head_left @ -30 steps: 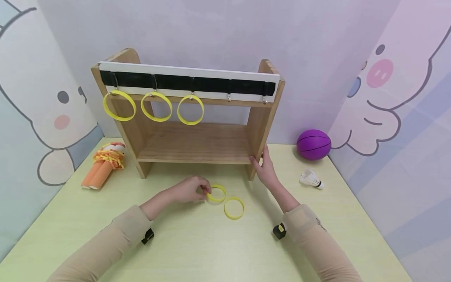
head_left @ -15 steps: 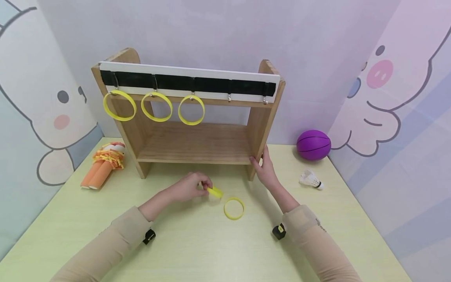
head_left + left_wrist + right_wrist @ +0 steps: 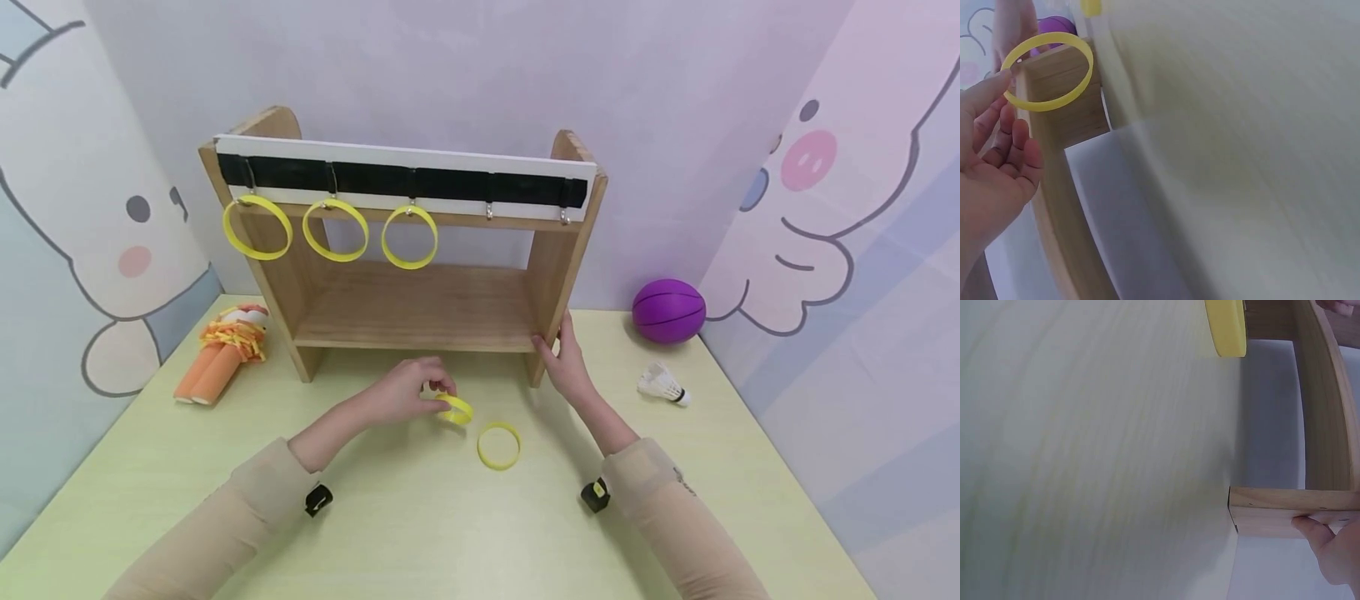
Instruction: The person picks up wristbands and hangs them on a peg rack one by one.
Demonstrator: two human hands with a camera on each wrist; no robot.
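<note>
My left hand pinches a thin yellow ring between thumb and finger, slightly above the table in the head view. Its other fingers curl loosely below the ring in the left wrist view. A second yellow ring lies flat on the table to the right. With thumb in front and fingers behind, my right hand grips the right side panel of the wooden shelf. Three more yellow rings hang from hooks on the shelf's black strip. Two hooks at the right carry nothing.
An orange doll lies left of the shelf. At the right are a purple ball and a shuttlecock. The pale table meets cloth-covered walls behind and at both sides.
My left hand has lifted the left ring of the two off the table and tilted it. My right hand stays on the shelf's side, and the other ring lies where it was.
</note>
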